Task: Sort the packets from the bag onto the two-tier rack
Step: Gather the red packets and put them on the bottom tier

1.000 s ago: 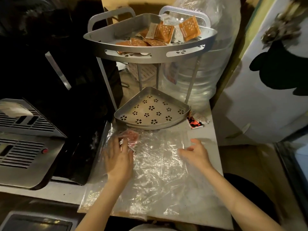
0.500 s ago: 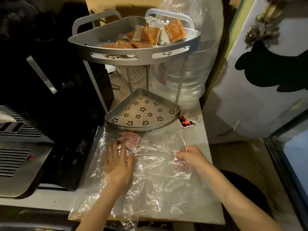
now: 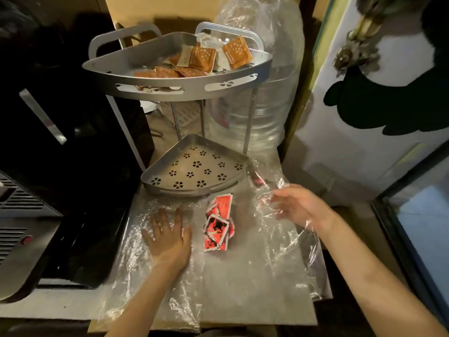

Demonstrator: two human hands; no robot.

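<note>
A clear plastic bag [image 3: 243, 276] lies spread on the grey counter. My left hand [image 3: 167, 239] presses flat on its left part with fingers straight. My right hand [image 3: 301, 207], blurred, holds the bag's upper layer lifted to the right, and plastic drapes over my wrist. Between the hands lies an uncovered pile of red packets [image 3: 217, 224]. Behind it stands the two-tier metal rack: the lower tier [image 3: 194, 190] holds nothing, while the upper tier [image 3: 170, 91] carries several orange packets [image 3: 201, 59]. One more red packet [image 3: 257, 181] shows under plastic by the rack's right leg.
A black appliance [image 3: 60, 142] and a silver vented machine [image 3: 19, 227] crowd the left side. A large clear water bottle [image 3: 262, 105] stands behind the rack. A white door [image 3: 364, 93] is on the right. The counter's front edge is close to me.
My right hand has pulled the bag's upper layer up and to the right, baring the red packets. My left hand stayed flat on the bag's left part.
</note>
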